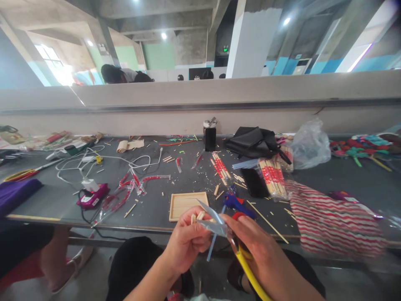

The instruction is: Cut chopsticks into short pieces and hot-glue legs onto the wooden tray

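Pinched in the fingers of my left hand [183,244] are short pieces of wooden stick [199,215]. My right hand [261,244] grips scissors [221,228] with yellow and red handles. The scissor blades are spread apart, one above and one below the pieces near my left fingertips; whether they touch the wood I cannot tell. Just beyond my left hand lies a shallow rectangular wooden tray [172,207] at the table's front edge. A blue glue gun [239,205] lies beyond my right hand, and a translucent glue stick [212,246] shows below the blades.
Bundled wooden sticks [272,177], a black phone [254,183] and a striped cloth [335,221] lie to the right. A magenta power adapter [93,196], white cables and red-printed plastic wrappers [134,184] spread leftward. Behind stand a dark-bodied bottle [209,138] and a black bag [250,142].
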Action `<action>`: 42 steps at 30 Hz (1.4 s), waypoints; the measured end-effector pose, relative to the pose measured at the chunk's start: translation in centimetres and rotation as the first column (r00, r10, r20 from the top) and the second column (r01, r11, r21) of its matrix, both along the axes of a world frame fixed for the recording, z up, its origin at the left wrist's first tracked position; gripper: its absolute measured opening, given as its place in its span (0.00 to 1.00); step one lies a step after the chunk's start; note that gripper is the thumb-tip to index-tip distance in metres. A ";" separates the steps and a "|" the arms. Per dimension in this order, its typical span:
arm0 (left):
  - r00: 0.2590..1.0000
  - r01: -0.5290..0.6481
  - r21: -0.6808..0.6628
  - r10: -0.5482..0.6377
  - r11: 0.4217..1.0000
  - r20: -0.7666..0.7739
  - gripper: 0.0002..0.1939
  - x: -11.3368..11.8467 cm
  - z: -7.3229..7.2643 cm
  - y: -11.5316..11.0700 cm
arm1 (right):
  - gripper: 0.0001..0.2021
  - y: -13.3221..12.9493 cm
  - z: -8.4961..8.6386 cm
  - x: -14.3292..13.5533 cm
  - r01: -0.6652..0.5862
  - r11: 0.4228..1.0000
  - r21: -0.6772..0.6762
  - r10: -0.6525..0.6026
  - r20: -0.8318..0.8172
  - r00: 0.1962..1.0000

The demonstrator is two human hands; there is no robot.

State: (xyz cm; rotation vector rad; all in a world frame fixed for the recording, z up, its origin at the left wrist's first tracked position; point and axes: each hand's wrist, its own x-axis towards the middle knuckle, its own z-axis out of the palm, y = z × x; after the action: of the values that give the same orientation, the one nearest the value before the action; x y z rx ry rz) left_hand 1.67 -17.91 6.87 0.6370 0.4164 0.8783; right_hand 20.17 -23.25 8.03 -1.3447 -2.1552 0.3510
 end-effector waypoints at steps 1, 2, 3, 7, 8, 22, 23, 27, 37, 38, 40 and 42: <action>1.000 -0.004 0.005 0.004 1.000 -0.006 0.10 0.0 0.0 -0.1 | 0.35 0.0 -0.2 0.1 0.002 1.000 0.006 -0.002 0.002 1.000; 1.000 -0.005 0.011 0.005 1.000 -0.015 0.10 0.1 0.0 -0.2 | 0.34 0.0 -0.4 0.1 0.001 1.000 0.002 -0.001 0.001 1.000; 1.000 0.002 0.021 -0.001 1.000 -0.027 0.10 0.2 0.0 -0.3 | 0.33 0.0 -0.5 0.2 -0.002 1.000 -0.004 0.002 -0.003 1.000; 0.998 0.052 0.029 -0.051 0.998 -0.022 0.12 0.8 -0.3 -1.0 | 0.31 0.2 -0.4 0.5 -0.028 0.999 0.042 0.028 -0.005 1.000; 0.998 0.066 0.011 -0.066 0.998 0.010 0.12 1.0 -0.3 -1.0 | 0.31 0.3 -0.3 0.5 -0.030 0.998 0.058 0.031 -0.006 1.000; 0.992 0.099 0.002 -0.098 0.995 0.078 0.15 0.7 0.4 0.3 | 0.31 0.4 -0.7 1.4 0.048 0.997 0.059 -0.047 -0.019 0.999; 0.993 0.101 0.005 -0.101 0.995 0.063 0.16 0.7 0.3 0.3 | 0.31 0.4 -0.6 1.5 0.037 0.998 0.057 -0.036 -0.009 0.999; 0.989 0.148 0.020 -0.148 0.989 0.009 0.20 0.5 0.0 0.6 | 0.33 0.6 0.1 1.2 -0.007 0.999 0.048 0.006 0.009 1.000; 0.981 0.192 0.022 -0.193 0.981 0.029 0.21 0.4 0.1 0.6 | 0.36 0.5 0.4 1.0 -0.028 0.998 0.053 0.026 0.042 0.999; 0.983 0.182 0.027 -0.183 0.983 0.025 0.21 0.4 0.1 0.6 | 0.36 0.4 0.3 1.0 -0.027 0.999 0.044 0.025 0.045 0.999; 0.987 0.160 0.034 -0.160 0.987 0.016 0.21 0.5 0.1 0.5 | 0.36 0.4 0.3 1.0 -0.027 0.999 0.030 0.025 0.050 0.998; 0.991 0.136 0.039 -0.137 0.990 0.000 0.21 0.5 0.1 0.4 | 0.37 0.3 0.3 1.0 -0.032 0.999 0.025 0.031 0.050 0.998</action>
State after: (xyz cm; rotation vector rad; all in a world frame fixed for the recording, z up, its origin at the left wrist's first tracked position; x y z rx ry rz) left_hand 2.20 -17.49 6.97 0.6921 0.3502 0.7581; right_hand 21.15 -22.95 8.33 -1.3191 -2.2165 0.3041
